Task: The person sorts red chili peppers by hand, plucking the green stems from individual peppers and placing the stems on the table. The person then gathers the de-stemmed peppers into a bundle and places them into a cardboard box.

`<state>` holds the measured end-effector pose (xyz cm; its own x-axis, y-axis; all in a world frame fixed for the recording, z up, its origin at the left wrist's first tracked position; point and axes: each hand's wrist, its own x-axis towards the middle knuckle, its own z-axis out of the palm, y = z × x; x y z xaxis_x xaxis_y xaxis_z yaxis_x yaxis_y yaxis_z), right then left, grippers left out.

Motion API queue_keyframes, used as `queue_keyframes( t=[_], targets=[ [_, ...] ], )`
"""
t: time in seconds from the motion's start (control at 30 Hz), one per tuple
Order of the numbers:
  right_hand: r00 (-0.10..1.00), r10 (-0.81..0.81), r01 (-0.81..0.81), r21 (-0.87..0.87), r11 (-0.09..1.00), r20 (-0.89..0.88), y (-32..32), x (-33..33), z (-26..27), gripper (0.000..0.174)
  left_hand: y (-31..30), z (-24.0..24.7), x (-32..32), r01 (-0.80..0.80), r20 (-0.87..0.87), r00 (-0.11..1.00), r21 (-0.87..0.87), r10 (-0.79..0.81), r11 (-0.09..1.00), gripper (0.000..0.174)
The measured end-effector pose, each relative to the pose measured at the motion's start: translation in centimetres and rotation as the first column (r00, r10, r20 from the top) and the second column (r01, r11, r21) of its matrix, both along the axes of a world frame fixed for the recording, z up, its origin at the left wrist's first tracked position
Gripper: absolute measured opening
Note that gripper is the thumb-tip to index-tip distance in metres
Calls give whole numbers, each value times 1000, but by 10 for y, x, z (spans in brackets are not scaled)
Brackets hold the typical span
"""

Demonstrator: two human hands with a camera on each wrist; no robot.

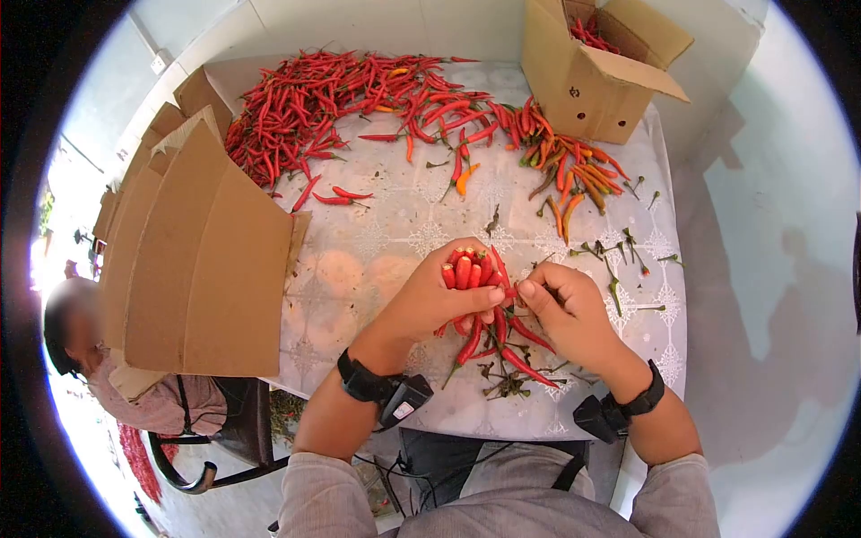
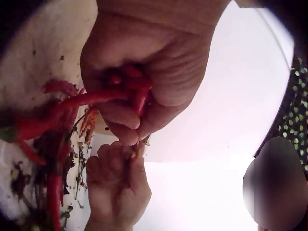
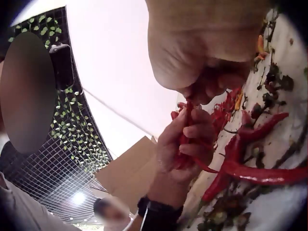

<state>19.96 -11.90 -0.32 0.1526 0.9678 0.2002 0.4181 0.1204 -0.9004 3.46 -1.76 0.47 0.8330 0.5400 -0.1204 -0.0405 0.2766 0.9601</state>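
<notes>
My left hand point(image 1: 421, 300) grips a bunch of red chili peppers point(image 1: 464, 271), several with pale, stemless ends facing up. Thumb and fingers of my right hand point(image 1: 574, 312) pinch the end of one red chili point(image 3: 189, 111) that sticks out from the left hand. Both hands meet over the near part of the table, as the left wrist view also shows. Below them lie loose red chilies point(image 1: 529, 366) with green stems, next to a small heap of cut-off stems point(image 1: 508, 386).
A large pile of red chilies point(image 1: 296, 99) covers the table's far left. Orange-green chilies point(image 1: 587, 175) lie before an open cardboard box point(image 1: 583, 103) holding more chilies. Scattered stems point(image 1: 615, 285) are at the right. Cardboard point(image 1: 211, 260) stands along the left edge; a person point(image 1: 157, 390) sits beyond.
</notes>
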Motion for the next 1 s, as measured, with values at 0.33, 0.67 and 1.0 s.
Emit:
queue_keyframes(
  t=[0.33,0.67,1.0],
  targets=[
    [466,348,-516,69,854,-814,-1,6,-10,22,0,4,-4,178,118,980,-190,-158,965,22],
    [304,-364,672,-73,737,-880,6,94,-10,26,23,-18,-15,-21,291,932,-549,215,836,27],
    [964,-30,66,-129,989,263,3,23,5,22,27,-18,-11,-185,159,912,-662,377,726,18]
  ],
)
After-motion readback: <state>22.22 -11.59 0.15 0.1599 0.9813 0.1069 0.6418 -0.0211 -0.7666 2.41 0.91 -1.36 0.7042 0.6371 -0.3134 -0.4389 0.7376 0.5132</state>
